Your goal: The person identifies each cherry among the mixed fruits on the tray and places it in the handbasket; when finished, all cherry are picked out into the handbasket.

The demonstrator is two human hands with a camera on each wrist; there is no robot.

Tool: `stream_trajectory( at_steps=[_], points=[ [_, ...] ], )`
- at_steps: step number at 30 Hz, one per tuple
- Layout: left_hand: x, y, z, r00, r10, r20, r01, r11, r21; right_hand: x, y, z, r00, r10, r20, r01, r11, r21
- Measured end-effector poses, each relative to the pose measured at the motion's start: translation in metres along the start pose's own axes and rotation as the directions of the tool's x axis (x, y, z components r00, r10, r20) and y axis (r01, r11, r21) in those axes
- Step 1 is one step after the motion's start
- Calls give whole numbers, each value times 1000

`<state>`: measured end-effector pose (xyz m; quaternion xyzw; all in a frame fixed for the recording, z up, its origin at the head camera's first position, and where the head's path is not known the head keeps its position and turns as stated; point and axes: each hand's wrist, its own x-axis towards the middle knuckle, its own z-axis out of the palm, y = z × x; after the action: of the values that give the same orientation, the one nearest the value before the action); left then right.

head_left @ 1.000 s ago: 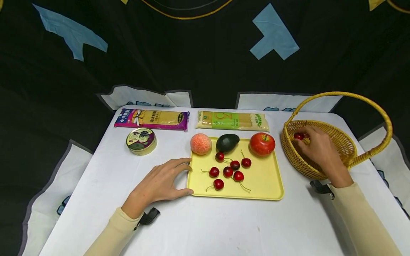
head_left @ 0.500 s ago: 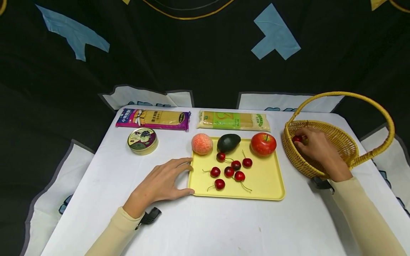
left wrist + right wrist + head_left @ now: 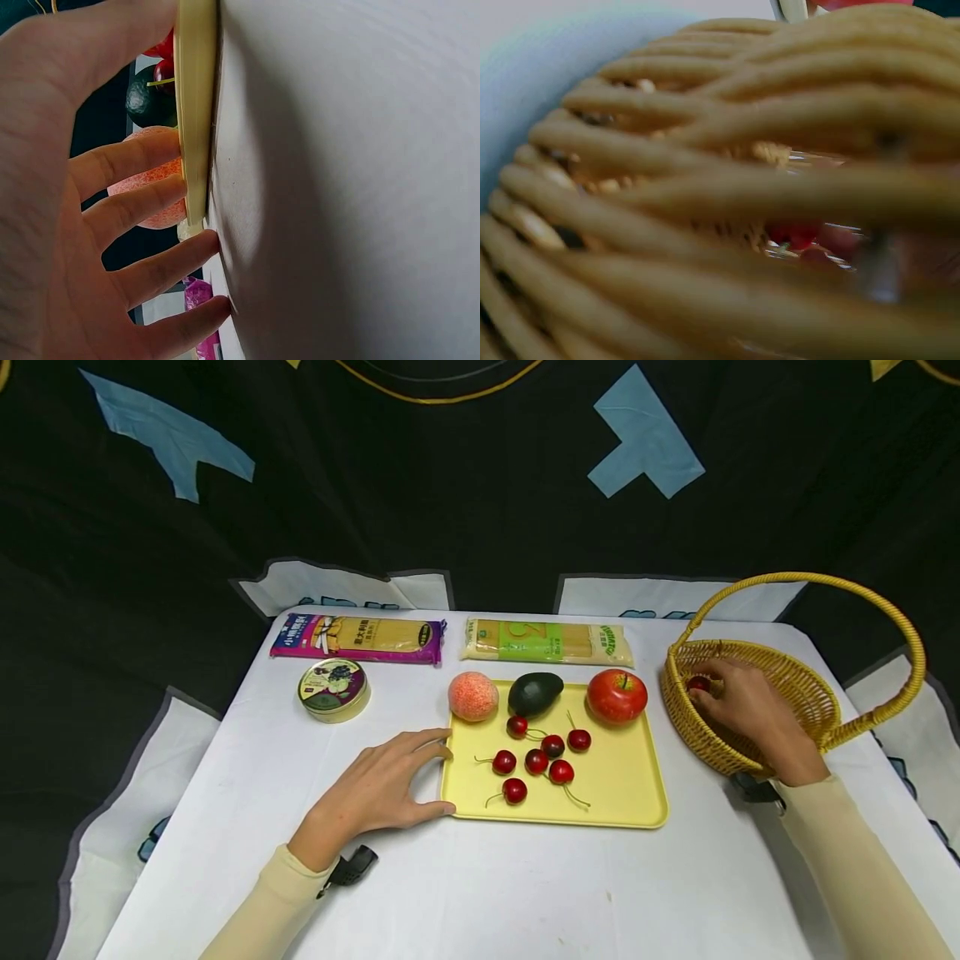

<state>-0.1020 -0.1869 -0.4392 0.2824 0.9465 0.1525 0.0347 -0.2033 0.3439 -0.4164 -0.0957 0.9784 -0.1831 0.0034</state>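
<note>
My left hand (image 3: 378, 785) rests at the left side of the yellow tray (image 3: 615, 793), its fingers spread; in the left wrist view some fingers touch the tray's rim (image 3: 196, 112). On the tray lie several red cherries (image 3: 513, 791) with stems, a dark green avocado (image 3: 535, 694), a red apple (image 3: 617, 697) and a pinkish-orange peach (image 3: 473, 696). Reaching down inside the wicker basket (image 3: 686, 739), my right hand (image 3: 742, 706) pinches a cherry (image 3: 699, 683) between thumb and finger. Basket weave fills the right wrist view, with a blurred red cherry (image 3: 793, 234) showing through a gap.
Two pasta packets, one purple (image 3: 360, 639) and one green (image 3: 546, 642), lie along the back of the white table (image 3: 525, 893). A round tin (image 3: 333, 690) stands at the left. The basket's tall handle (image 3: 892, 610) arches over its right side.
My right hand has shifted slightly within the basket, and its fingers have drawn in around the cherry. The left hand and the tray stay in place.
</note>
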Motion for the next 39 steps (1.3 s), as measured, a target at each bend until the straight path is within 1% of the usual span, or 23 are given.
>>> stream_trajectory(
  at_steps=[5,8,12,16,25,30,34,36,37,39],
  points=[
    [0,0,0,1000,-5,0,5,1000,9,-7,-12,-4,993,-39,-113,36,999,-30],
    [0,0,-1,1000,-7,0,7,1000,13,-11,-23,-6,982,-65,-180,60,998,-34],
    [0,0,-1,1000,-6,-3,6,1000,16,-17,-38,-6,961,-89,-264,90,996,-9],
    [0,0,0,1000,-8,-4,8,1000,16,-21,-54,-3,945,-112,-308,121,993,10],
    [0,0,1,1000,-4,-1,4,1000,14,-30,-91,14,936,-185,-298,198,980,12],
    [-1,0,1,1000,-3,-3,3,1000,12,-32,-109,27,918,-253,-305,269,963,11],
    [-1,0,1,1000,-2,-5,2,1000,15,-31,-117,39,891,-326,-316,351,936,22],
    [-1,0,1,1000,-3,-5,3,1000,16,-32,-120,44,883,-349,-313,376,926,28],
    [-1,0,1,1000,-3,-5,3,1000,17,-33,-121,46,881,-357,-310,384,923,29],
    [-1,0,1,1000,-6,-3,6,1000,17,-34,-124,50,886,-359,-292,385,922,35]
  ],
)
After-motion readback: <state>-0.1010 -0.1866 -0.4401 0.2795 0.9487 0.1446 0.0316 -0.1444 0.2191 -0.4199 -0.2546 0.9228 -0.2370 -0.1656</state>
